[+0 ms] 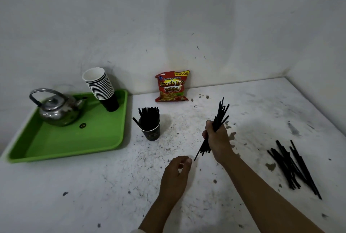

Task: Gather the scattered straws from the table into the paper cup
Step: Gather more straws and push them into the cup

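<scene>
Your right hand point(217, 137) is closed in a fist around a bundle of black straws point(220, 115), held tilted above the middle of the desk point(74, 195); their upper ends fan out toward the back edge and the lower ends stick out below your fist. Your left hand point(177, 172) hovers just below those lower ends, fingers loosely curled with thumb and forefinger nearly meeting, gripping nothing you can make out. The paper cup point(150, 131) stands upright left of your right hand, just beside the green tray's point(74, 148) right edge, already packed with black straws. A loose pile of straws point(294, 167) lies toward the desk's right edge. On the tray sit a metal kettle point(58, 111) and a stack of cups point(102, 86). A red snack bag point(172, 86) leans at the back edge.
</scene>
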